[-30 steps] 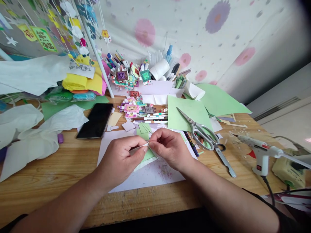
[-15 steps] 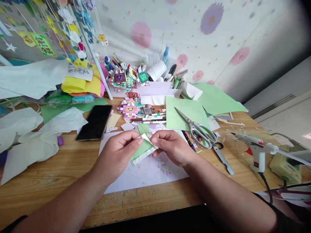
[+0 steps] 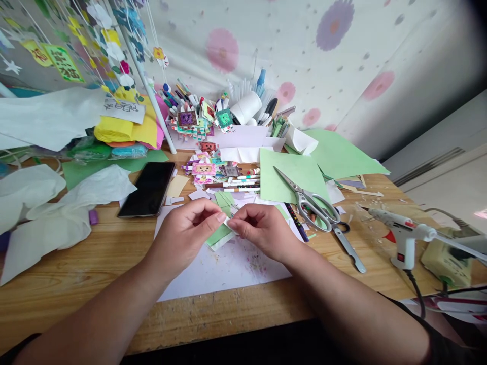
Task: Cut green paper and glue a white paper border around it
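Note:
My left hand (image 3: 190, 225) pinches a small green paper piece with white edges (image 3: 221, 236) between thumb and fingers. My right hand (image 3: 262, 229) is closed with thumb and fingertips at the piece's upper right corner, where a bit of white shows. The fingertips of both hands nearly meet there. Part of the piece is hidden behind my left fingers. Under the hands lies a white sheet (image 3: 194, 284) with specks and paper scraps on it. Narrow green paper strips (image 3: 224, 199) lie just beyond the fingers.
Scissors (image 3: 315, 210) lie on a green sheet (image 3: 281, 170) to the right. Further right stands a glue gun (image 3: 405, 233) beside a power strip (image 3: 449, 256). A black phone (image 3: 147, 190) and crumpled white paper (image 3: 72, 218) are on the left. Markers (image 3: 236, 186) lie behind the strips.
My right fingers have shifted slightly left, closer to my left thumb. The paper's white upper corner, raised before, is now mostly covered by the fingers.

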### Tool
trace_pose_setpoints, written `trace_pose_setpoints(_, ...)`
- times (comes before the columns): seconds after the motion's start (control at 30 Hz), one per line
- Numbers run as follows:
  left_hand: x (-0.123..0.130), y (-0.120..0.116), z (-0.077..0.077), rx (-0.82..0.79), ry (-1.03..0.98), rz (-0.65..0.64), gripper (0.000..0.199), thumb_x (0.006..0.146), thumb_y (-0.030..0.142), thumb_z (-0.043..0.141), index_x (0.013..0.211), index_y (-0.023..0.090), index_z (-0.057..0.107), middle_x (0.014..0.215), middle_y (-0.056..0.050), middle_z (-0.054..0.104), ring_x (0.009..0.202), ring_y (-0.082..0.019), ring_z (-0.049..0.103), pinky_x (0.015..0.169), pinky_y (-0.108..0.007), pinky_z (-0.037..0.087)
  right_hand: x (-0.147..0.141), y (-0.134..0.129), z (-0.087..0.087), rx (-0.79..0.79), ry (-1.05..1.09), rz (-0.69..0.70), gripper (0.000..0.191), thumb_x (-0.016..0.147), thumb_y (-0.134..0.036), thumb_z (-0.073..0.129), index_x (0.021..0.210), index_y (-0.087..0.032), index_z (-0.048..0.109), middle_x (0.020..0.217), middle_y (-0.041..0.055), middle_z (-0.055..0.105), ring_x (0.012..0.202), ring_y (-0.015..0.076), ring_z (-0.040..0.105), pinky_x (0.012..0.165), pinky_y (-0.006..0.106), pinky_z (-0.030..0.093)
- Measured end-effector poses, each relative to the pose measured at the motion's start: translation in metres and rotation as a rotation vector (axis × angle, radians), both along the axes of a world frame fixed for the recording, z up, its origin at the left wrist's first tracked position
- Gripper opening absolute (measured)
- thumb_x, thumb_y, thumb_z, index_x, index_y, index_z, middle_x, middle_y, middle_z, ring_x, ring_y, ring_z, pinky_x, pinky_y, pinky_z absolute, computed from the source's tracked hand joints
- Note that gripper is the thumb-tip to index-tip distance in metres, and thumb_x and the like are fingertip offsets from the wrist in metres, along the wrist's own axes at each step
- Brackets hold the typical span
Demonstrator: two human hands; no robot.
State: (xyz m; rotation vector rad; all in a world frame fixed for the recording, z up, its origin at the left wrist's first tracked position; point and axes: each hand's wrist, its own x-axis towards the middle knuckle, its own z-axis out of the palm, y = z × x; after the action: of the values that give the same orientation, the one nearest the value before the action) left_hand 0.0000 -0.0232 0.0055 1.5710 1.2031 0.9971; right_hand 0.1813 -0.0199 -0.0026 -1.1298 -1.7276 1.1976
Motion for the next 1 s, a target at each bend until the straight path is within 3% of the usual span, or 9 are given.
trace_pose_setpoints(0.1, 0.0, 0.0, 0.001, -0.02, 0.021, 0.013, 0.022, 0.083, 0.037, 0.06, 0.07, 0.019, 0.062, 0.065, 0.003, 0.054, 0.064, -0.012, 0.046, 0.058, -0.024, 0.035, -0.001, -0.002, 0.0, 0.18, -0.153, -0.02, 0.022, 0.086, -0.032, 0.061, 0.069, -0.018, 0.06, 0.061, -0.0019, 0.057, 0.055, 0.0107, 0.046, 0.054, 0.023, 0.036)
trace_pose_setpoints(0.2, 0.001, 0.0, -0.002, -0.101, -0.086, 0.036, 0.021, 0.082, 0.036, 0.061, 0.069, 0.019, 0.062, 0.065, 0.004, 0.054, 0.064, -0.011, 0.044, 0.058, -0.023, 0.034, -0.003, -0.004, 0.0, 0.352, -0.318, -0.049, 0.022, 0.091, -0.029, 0.054, 0.071, -0.019, 0.057, 0.067, 0.001, 0.059, 0.061, 0.0134, 0.05, 0.059, 0.025, 0.037)
trace_pose_setpoints(0.3, 0.002, 0.001, -0.007, -0.178, -0.19, 0.046, 0.021, 0.08, 0.036, 0.064, 0.069, 0.018, 0.062, 0.064, 0.004, 0.052, 0.062, -0.01, 0.043, 0.056, -0.023, 0.034, -0.003, -0.004, 0.001, 0.421, -0.392, -0.07, 0.024, 0.092, -0.028, 0.052, 0.07, -0.02, 0.053, 0.068, 0.0019, 0.058, 0.063, 0.0145, 0.049, 0.061, 0.027, 0.037)
trace_pose_setpoints(0.37, 0.003, 0.001, -0.009, -0.187, -0.221, 0.062, 0.02, 0.079, 0.036, 0.065, 0.069, 0.018, 0.063, 0.064, 0.004, 0.052, 0.062, -0.01, 0.043, 0.056, -0.022, 0.034, -0.001, -0.003, 0.001, 0.364, -0.294, -0.048, 0.024, 0.092, -0.032, 0.053, 0.072, -0.02, 0.054, 0.068, 0.0009, 0.058, 0.063, 0.0139, 0.05, 0.061, 0.026, 0.039)
trace_pose_setpoints(0.47, 0.003, 0.001, -0.013, -0.175, -0.267, 0.105, 0.022, 0.078, 0.037, 0.067, 0.068, 0.018, 0.063, 0.062, 0.004, 0.052, 0.06, -0.009, 0.043, 0.055, -0.022, 0.034, 0.004, -0.001, 0.001, 0.148, -0.032, 0.006, 0.035, 0.093, -0.049, 0.049, 0.076, -0.019, 0.057, 0.066, 0.0002, 0.057, 0.06, 0.0127, 0.052, 0.059, 0.024, 0.042)
trace_pose_setpoints(0.6, 0.003, 0.0, -0.015, -0.197, -0.341, 0.148, 0.023, 0.078, 0.036, 0.068, 0.066, 0.018, 0.061, 0.061, 0.004, 0.051, 0.058, -0.009, 0.044, 0.053, -0.021, 0.033, 0.004, 0.001, 0.0, -0.052, 0.147, 0.042, 0.047, 0.089, -0.06, 0.048, 0.068, -0.018, 0.055, 0.062, 0.0003, 0.056, 0.056, 0.0121, 0.051, 0.055, 0.024, 0.042)
trace_pose_setpoints(0.8, 0.004, 0.001, -0.009, -0.268, -0.375, 0.065, 0.02, 0.074, 0.039, 0.069, 0.072, 0.019, 0.064, 0.062, 0.004, 0.052, 0.058, -0.009, 0.044, 0.052, -0.021, 0.032, -0.001, 0.001, 0.001, -0.032, 0.06, 0.007, 0.025, 0.085, -0.035, 0.055, 0.066, -0.019, 0.053, 0.058, -0.0023, 0.054, 0.055, 0.0109, 0.048, 0.056, 0.024, 0.039)
trace_pose_setpoints(1.0, 0.003, 0.002, -0.008, -0.193, -0.239, 0.032, 0.026, 0.072, 0.037, 0.07, 0.06, 0.017, 0.06, 0.056, 0.005, 0.047, 0.057, -0.009, 0.039, 0.053, -0.022, 0.028, 0.001, -0.001, 0.001, 0.059, -0.034, -0.006, 0.024, 0.084, -0.032, 0.057, 0.064, -0.019, 0.053, 0.057, -0.0027, 0.054, 0.053, 0.0105, 0.046, 0.054, 0.024, 0.037)
